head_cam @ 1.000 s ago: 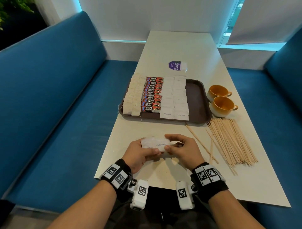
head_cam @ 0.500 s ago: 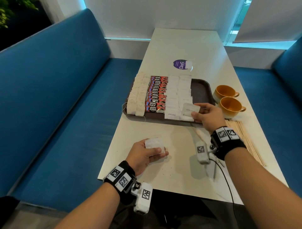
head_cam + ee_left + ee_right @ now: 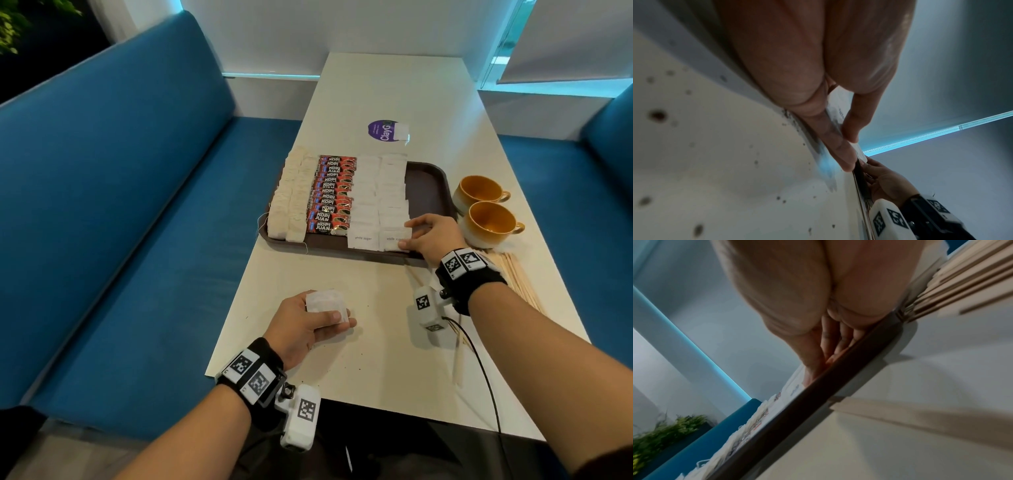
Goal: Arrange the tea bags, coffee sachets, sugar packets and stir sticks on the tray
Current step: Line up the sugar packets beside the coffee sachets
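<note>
A brown tray (image 3: 430,186) holds rows of tea bags (image 3: 291,198), red coffee sachets (image 3: 330,197) and white sugar packets (image 3: 378,195). My right hand (image 3: 409,236) rests on the tray's near right part, fingers laid flat on the nearest sugar packet (image 3: 394,236) of the right column. My left hand (image 3: 325,318) sits on the table near the front edge and grips a small stack of sugar packets (image 3: 323,301) between thumb and fingers. Wooden stir sticks (image 3: 517,277) lie on the table right of my right wrist. The tray's rim (image 3: 818,395) crosses the right wrist view.
Two orange cups (image 3: 486,219) stand right of the tray. A purple sticker (image 3: 382,129) and a loose white packet (image 3: 400,132) lie beyond it. Blue bench seats (image 3: 137,205) flank the white table (image 3: 376,291). A cable (image 3: 479,370) trails from my right wrist.
My right hand took one packet from the stack both hands held, carried it to the tray and laid it at the near end of the right sugar column. My left hand stayed with the stack.
</note>
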Available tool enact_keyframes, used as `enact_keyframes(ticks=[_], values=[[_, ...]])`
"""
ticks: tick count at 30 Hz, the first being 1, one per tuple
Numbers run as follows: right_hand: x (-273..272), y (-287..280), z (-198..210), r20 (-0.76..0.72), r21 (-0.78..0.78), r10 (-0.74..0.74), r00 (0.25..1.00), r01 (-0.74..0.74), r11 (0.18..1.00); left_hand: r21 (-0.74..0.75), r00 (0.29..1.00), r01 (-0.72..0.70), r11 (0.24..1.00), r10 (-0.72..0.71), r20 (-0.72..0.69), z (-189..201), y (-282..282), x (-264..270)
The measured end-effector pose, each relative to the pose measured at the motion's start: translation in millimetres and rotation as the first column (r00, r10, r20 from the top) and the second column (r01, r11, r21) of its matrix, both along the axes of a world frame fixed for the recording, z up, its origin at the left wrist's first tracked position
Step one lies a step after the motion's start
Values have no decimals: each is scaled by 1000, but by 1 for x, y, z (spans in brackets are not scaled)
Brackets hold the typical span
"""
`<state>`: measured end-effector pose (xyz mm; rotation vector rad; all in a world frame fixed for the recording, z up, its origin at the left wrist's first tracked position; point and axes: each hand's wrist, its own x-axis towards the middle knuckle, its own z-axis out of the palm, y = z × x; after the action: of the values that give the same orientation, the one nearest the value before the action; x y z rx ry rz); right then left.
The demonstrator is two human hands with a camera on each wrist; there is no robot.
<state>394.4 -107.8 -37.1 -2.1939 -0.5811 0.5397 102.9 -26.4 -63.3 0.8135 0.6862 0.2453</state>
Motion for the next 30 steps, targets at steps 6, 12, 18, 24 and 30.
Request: enact_keyframes(ticks=[6,12,18,24,30], values=[[3,-5,2,-83,8,-25,996,26,1000,1,1000,3,1000,-3,-6,-1,0,0],[3,-3,2,-1,-94,-9,1000,9,995,-5,1000,-3,1000,3,-3,0,-1,0],[1,-5,5,66,-91,-60,996,66,994,-61,1000,-1,998,2,28,1,3,-2],[-38,-27,23,90,120,-87,992,76,990,-49,1000,-7,999,8,17,1,2,-2],[-120,-46,13,-150,138,129,980,-108,984,10,1000,22,1000,-22,-11,1,-1,-3]])
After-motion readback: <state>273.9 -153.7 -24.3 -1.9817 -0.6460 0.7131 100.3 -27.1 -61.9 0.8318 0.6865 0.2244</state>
